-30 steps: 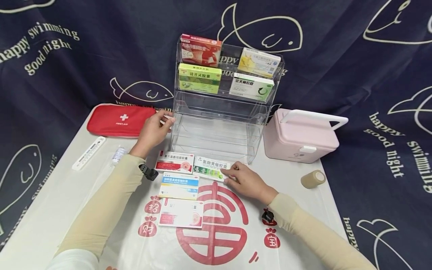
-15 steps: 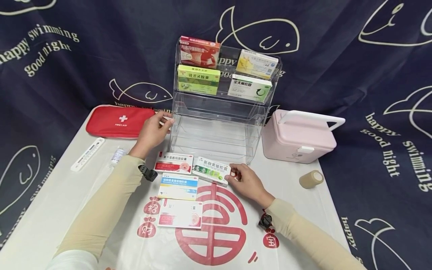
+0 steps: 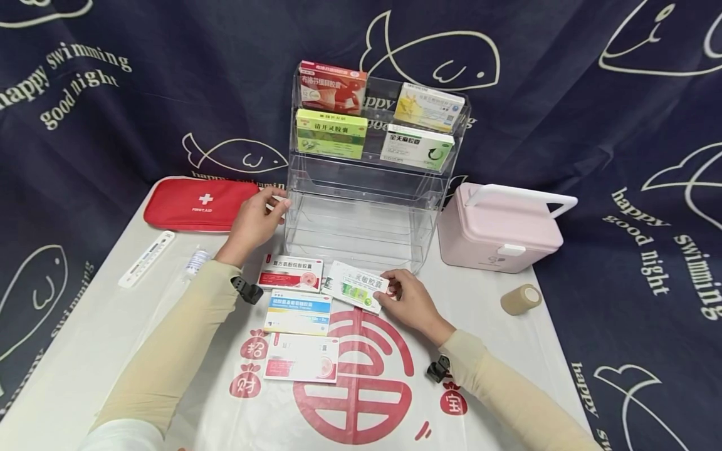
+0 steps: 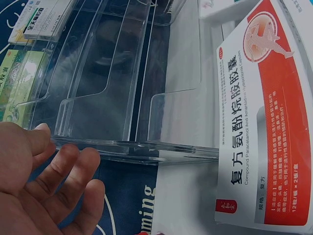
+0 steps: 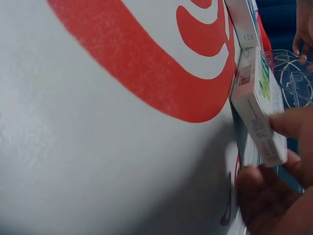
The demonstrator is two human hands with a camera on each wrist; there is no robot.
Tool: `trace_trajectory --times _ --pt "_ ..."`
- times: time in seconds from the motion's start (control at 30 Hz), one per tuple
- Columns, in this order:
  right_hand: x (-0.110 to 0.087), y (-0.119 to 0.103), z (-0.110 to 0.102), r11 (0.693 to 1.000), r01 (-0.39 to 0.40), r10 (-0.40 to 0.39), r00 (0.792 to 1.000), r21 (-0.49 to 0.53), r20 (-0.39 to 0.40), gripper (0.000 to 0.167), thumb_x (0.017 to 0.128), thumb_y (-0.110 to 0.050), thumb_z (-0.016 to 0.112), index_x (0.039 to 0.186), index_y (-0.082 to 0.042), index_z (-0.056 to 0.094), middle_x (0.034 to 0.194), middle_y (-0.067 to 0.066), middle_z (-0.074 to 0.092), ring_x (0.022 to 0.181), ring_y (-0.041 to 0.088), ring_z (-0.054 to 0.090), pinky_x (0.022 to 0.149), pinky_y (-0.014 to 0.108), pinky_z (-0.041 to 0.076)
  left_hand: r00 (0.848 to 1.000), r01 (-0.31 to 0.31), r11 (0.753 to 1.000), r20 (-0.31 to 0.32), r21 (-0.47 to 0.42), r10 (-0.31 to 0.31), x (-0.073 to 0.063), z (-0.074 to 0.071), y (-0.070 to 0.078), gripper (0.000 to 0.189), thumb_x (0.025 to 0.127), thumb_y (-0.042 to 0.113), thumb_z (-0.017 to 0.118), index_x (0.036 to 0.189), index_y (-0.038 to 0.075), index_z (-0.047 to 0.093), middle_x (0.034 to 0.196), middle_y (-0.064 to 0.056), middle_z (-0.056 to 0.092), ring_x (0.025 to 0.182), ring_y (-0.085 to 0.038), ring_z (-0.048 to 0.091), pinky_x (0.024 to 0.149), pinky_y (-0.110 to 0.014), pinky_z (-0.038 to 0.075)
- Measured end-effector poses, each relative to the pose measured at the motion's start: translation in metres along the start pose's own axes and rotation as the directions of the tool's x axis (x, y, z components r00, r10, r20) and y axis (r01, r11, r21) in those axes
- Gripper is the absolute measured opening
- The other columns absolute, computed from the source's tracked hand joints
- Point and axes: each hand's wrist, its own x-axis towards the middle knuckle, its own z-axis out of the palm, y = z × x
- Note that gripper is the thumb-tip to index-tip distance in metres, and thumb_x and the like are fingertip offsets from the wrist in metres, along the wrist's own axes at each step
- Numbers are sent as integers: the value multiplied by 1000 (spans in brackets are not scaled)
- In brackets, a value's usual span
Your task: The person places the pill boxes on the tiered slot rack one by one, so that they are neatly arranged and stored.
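Observation:
My right hand (image 3: 410,303) pinches a white and green medicine box (image 3: 356,286) by its right end. The box is tilted, its right end raised, as the right wrist view shows. My left hand (image 3: 256,219) holds the left side edge of a clear acrylic display rack (image 3: 361,219), thumb and forefinger at the edge, other fingers loosely curved. Beside the pinched box lies a red and white medicine box (image 3: 291,273), large in the left wrist view. Below it are a blue and white medicine box (image 3: 298,311) and a white and pink medicine box (image 3: 302,357).
The rack's upper tiers hold a red box (image 3: 333,89), a yellow-white box (image 3: 430,106), a green box (image 3: 331,134) and a white-green box (image 3: 417,148). Left are a first aid pouch (image 3: 200,203), a thermometer (image 3: 146,259) and a small bottle (image 3: 197,261); right, a pink case (image 3: 499,232) and a tan roll (image 3: 521,299).
The white and green box has turned slightly and tilted up at its right end in my right hand, sliding a little away from the red and white box. My left hand stays at the rack.

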Motion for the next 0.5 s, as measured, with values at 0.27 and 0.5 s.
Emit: trace_trajectory --times 0.27,0.5 --pt "5 3 -2 986 111 -88 979 122 -182 24 87 -6 79 107 -11 68 95 1 64 82 26 67 68 41 57 1000 -8 1000 -7 -3 8 0 1 0 31 104 21 61 130 4 60 103 -15 67 81 -31 69 72 -41 49" --pt "2 8 -4 962 258 -235 949 86 -211 27 87 -2 79 110 -8 67 103 5 64 84 26 67 63 42 57 1000 -5 1000 -4 -5 5 0 1 0 31 104 22 62 129 5 60 103 -15 66 81 -30 69 73 -41 49"
